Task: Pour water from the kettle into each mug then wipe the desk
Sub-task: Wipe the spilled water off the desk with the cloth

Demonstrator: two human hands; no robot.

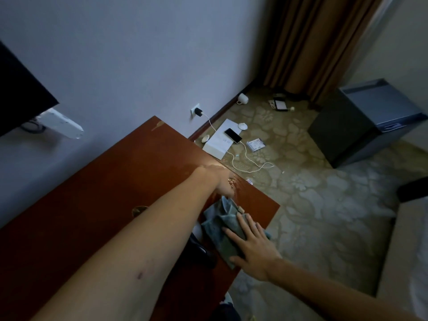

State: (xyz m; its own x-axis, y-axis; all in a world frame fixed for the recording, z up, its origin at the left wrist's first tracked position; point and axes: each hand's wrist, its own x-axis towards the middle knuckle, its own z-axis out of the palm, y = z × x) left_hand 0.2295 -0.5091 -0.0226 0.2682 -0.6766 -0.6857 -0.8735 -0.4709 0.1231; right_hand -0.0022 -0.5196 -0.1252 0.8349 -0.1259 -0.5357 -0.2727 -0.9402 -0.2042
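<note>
Your right hand (251,245) lies flat, fingers straight and spread, pressing down on the crumpled grey-blue cloth (223,224), which sits on the reddish-brown wooden desk (97,200) near its right-hand edge. Your left hand (223,181) reaches across above the cloth, close to the same desk edge; it is blurred, with pale glints at the fingers, so you cannot tell whether its fingers are curled, straight or holding anything, though it appears to meet the cloth's upper end. A wet sheen shows on the desk top just beyond that hand. A small round brass-coloured fitting (139,210) shows on the desk beside your left forearm. No kettle shows in this view, and the only mug in sight is a white mug (242,98) lying on its side on the patterned beige carpet (312,205), by the skirting near the brown curtain (324,42). Also on the carpet, a smartphone (233,135) rests on a white flat box (217,142), joined by a white cable (245,158) to a black charger (198,111) in the wall socket. A dark grey cabinet (361,126) stands to the right, and the corner of a black screen (20,93) hangs at the left.
</note>
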